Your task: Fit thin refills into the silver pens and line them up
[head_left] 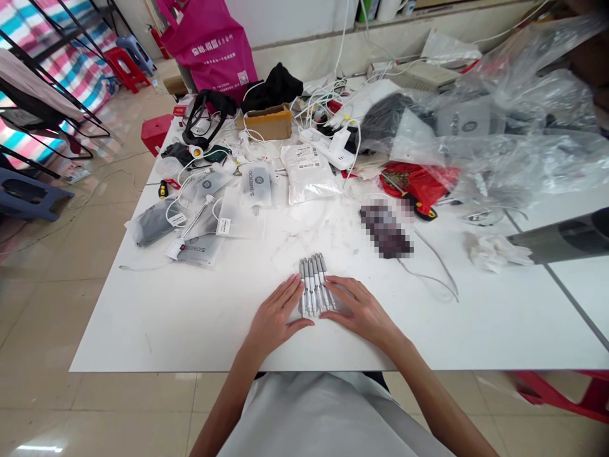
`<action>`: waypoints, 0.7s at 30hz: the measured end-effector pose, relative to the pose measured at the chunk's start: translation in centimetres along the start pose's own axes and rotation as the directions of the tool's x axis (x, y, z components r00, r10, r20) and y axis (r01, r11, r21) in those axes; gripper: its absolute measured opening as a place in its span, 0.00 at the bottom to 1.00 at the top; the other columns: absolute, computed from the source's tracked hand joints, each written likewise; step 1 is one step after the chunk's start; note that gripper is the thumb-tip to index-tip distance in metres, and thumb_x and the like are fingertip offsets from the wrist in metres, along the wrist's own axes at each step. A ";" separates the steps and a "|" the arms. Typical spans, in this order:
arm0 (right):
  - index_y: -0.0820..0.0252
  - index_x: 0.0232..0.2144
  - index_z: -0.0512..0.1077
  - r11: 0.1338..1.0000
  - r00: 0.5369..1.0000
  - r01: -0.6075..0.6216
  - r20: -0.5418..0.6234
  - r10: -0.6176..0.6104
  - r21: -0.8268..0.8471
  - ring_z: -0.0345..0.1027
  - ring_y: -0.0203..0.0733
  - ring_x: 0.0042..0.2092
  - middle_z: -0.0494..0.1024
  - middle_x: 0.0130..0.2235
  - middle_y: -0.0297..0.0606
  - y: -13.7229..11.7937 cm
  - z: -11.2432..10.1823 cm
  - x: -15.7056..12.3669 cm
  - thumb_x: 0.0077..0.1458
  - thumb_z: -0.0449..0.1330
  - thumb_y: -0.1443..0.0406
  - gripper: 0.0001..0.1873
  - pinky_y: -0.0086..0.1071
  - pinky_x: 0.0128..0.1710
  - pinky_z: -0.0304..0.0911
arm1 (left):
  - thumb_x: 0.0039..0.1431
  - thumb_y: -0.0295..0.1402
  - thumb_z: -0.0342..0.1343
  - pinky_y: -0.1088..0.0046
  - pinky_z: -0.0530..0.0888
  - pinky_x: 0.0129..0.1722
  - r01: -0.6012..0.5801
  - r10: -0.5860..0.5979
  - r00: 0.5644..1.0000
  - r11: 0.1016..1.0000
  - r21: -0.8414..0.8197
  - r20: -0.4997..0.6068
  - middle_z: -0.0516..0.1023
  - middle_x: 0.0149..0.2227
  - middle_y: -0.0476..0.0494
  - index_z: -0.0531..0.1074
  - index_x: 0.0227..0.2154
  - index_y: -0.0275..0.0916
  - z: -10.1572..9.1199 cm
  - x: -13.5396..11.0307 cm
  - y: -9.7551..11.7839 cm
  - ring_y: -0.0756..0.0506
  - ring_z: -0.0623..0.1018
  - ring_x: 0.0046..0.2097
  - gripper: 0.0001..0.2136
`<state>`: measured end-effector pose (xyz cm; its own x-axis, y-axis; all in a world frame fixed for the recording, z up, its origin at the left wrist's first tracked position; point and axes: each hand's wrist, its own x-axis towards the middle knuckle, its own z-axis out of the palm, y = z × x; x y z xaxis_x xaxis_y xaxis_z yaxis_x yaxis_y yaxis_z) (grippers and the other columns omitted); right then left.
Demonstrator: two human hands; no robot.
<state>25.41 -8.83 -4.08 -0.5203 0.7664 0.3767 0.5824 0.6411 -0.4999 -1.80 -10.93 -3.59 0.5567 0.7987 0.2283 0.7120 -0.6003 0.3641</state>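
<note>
Several white-and-grey pens (pixel 313 282) lie side by side in a row on the white table (pixel 200 330), their grey ends pointing away from me. My left hand (pixel 276 314) rests along the left side of the row, fingers stretched out and thumb pointing toward the pens' near ends. Against the right side lies my right hand (pixel 362 312), its fingers extended and its thumb near the lower ends. Both hands touch the outer pens without wrapping round them. The fingertips hide part of the outermost pens.
Packets (pixel 257 184), a white parcel (pixel 309 171) and tangled cables sit farther back. A pixelated object (pixel 386 228) with a cord lies right of the pens. Beyond it are a red bag (pixel 428 184), clear plastic wrap (pixel 523 146) and a grey cylinder (pixel 566 238) with crumpled tissue (pixel 497 252).
</note>
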 end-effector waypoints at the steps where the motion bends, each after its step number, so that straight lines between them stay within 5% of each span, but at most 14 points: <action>1: 0.54 0.68 0.61 1.000 1.000 0.002 -0.002 -0.002 -0.011 0.71 0.56 0.61 0.73 0.63 0.50 0.0 0.0 0.1 0.62 0.68 0.55 0.37 0.52 0.57 0.73 | 0.68 0.50 0.57 0.54 0.67 0.72 0.001 -0.001 1.000 1.000 -0.001 0.001 0.58 0.74 0.35 0.43 0.76 0.40 0.0 0.0 0.0 0.38 0.58 0.75 0.43; 21: 0.56 0.67 0.63 0.998 1.000 -0.019 -0.003 0.019 -0.068 0.71 0.58 0.60 0.74 0.61 0.51 -0.4 0.2 0.8 0.60 0.69 0.51 0.39 0.51 0.56 0.72 | 0.67 0.49 0.58 0.54 0.67 0.72 0.003 -0.003 1.000 1.000 -0.003 -0.011 0.58 0.74 0.35 0.43 0.76 0.39 -0.1 0.1 0.0 0.38 0.59 0.75 0.44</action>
<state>24.66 -8.45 -3.76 -0.5077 0.7783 0.3694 0.6332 0.6279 -0.4526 -1.76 -10.89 -3.50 0.5496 0.8010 0.2373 0.7127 -0.5978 0.3671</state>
